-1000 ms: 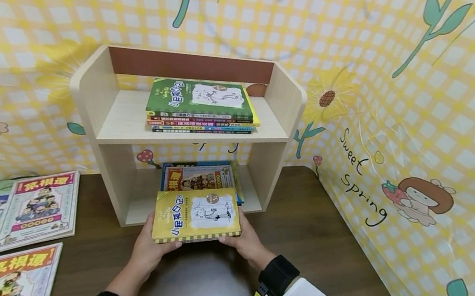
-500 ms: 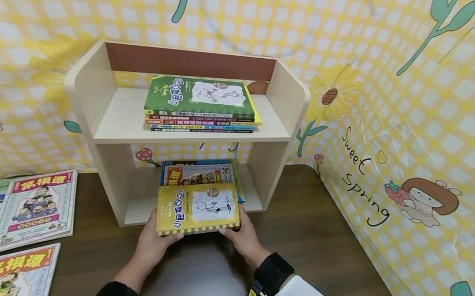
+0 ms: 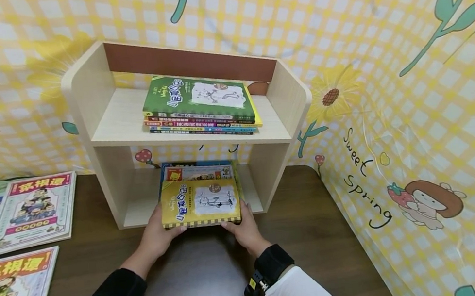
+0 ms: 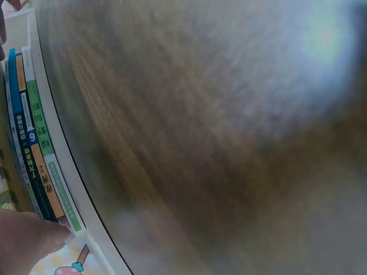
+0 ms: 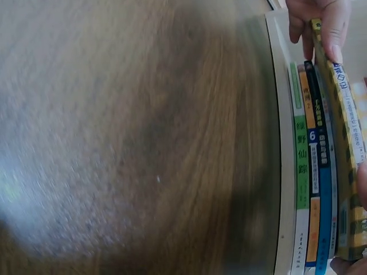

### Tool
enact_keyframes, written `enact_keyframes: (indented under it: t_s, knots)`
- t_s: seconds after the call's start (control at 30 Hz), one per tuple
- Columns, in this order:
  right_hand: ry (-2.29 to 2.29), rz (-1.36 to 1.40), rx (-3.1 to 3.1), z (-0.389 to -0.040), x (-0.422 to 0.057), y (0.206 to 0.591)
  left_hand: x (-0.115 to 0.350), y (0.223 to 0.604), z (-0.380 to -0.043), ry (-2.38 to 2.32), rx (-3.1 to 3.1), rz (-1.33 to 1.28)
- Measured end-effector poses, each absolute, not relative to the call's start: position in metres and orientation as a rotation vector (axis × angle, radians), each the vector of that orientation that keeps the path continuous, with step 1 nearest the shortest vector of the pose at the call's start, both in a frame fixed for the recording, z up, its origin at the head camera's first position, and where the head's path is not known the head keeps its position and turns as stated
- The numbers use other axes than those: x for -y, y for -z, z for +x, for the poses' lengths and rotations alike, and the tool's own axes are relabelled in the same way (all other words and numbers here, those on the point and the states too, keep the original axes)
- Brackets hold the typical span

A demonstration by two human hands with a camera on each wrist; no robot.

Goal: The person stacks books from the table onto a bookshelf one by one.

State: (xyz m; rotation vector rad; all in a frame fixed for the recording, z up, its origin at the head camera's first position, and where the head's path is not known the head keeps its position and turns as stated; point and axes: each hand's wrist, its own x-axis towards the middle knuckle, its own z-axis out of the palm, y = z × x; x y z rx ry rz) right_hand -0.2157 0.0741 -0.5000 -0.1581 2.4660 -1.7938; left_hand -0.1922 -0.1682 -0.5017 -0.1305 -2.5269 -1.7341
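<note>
A yellow comic book [image 3: 188, 207] with a stick-figure cover is held level between both hands, over the front of the bookshelf's lower compartment. My left hand [image 3: 156, 235] grips its left end, thumb at the front edge. At the right end, my right hand [image 3: 247, 229] holds it the same way. Beneath it lies a stack of books [image 5: 301, 149], spines facing front, on the lower shelf; part of a comic cover [image 3: 214, 171] shows behind the yellow book. In the right wrist view a narrow gap separates the yellow book from the stack at one end.
The pale wooden bookshelf [image 3: 108, 192] stands on a dark wood table [image 3: 318, 236]. Its upper shelf bears a book stack topped by a green book [image 3: 170, 94]. Several magazines [image 3: 35, 210] lie at the left. A yellow checked cloth [image 3: 414, 113] covers the walls behind and right.
Both hands have moved the yellow book forward, deeper over the lower shelf, and slightly right. It now covers more of the comic cover behind it. The head view has shifted a little.
</note>
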Motion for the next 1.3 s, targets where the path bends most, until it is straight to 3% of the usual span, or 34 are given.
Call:
enact_keyframes:
  t_s: [1.3]
  knots:
    - [1.298,-0.16,-2.769,-0.264,-0.071,0.493,0.168,0.491,-0.238,1.555,2.71,-0.008]
